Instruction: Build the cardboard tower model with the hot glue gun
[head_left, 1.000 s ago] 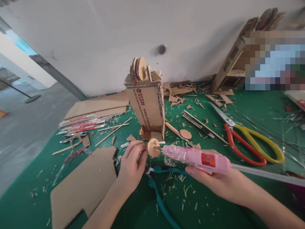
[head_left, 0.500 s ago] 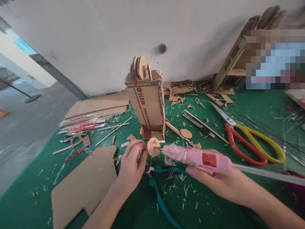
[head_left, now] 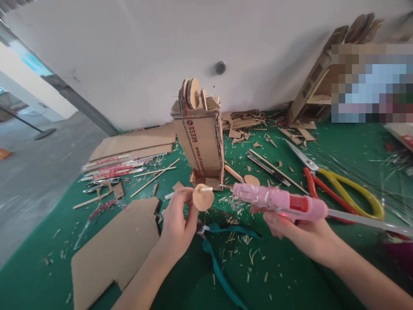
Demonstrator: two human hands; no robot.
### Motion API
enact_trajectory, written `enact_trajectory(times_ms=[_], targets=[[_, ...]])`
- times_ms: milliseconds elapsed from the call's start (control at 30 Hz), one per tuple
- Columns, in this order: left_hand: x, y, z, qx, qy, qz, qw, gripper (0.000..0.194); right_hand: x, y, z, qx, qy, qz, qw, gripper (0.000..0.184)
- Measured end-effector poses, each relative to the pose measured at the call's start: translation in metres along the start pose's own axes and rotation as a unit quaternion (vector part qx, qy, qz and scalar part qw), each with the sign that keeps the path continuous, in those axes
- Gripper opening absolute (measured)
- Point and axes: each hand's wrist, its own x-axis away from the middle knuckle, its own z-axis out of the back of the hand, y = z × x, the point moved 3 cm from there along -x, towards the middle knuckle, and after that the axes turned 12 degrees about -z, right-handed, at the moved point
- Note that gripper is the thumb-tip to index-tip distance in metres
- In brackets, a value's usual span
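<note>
Left hand (head_left: 177, 219) pinching cardboard disc (head_left: 203, 197) on its stick, right hand (head_left: 298, 232) gripping pink glue gun (head_left: 279, 201) — nozzle just beside disc

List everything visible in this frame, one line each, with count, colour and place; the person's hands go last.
round cardboard disc on a thin stick: one, tan, held in front of the tower's base
pink hot glue gun: one, pink with a red patch, nozzle pointing toward the disc, apart from it
tall cardboard tower with discs on top: one, brown, centre, upright
red and yellow handled scissors: one, right of the tower
teal handled pliers: one, on the mat below the hands
flat cardboard sheet: one, brown, lower left
thin wooden sticks: several, pale, left of the tower
green table mat: one, strewn with scraps
left hand: pinches the disc's stick
right hand: grips the glue gun
</note>
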Motion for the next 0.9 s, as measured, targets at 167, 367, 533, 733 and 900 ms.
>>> enact_trajectory(times_ms=[167,367,533,733,900], targets=[[-0.001,0.005,-0.001,0.089,0.018,0.075,0.993,0.017,-0.022,0.006,0.014,0.020,0.117,-0.016,0.993,0.041],[-0.010,0.020,-0.012,0.290,0.013,0.132,0.948,0.018,-0.056,0.009,0.019,0.118,0.134,0.075,0.981,0.043],[-0.013,0.027,-0.024,0.423,0.060,0.175,0.887,0.051,-0.066,0.020,0.023,0.275,0.234,0.055,0.931,0.041],[-0.007,0.021,-0.030,0.423,0.135,0.284,0.850,0.048,-0.062,0.013,0.024,0.398,0.229,0.027,0.888,0.044],[-0.005,0.020,-0.033,0.432,0.161,0.357,0.812,0.047,-0.041,0.003,0.030,0.416,0.249,0.018,0.874,0.051]])
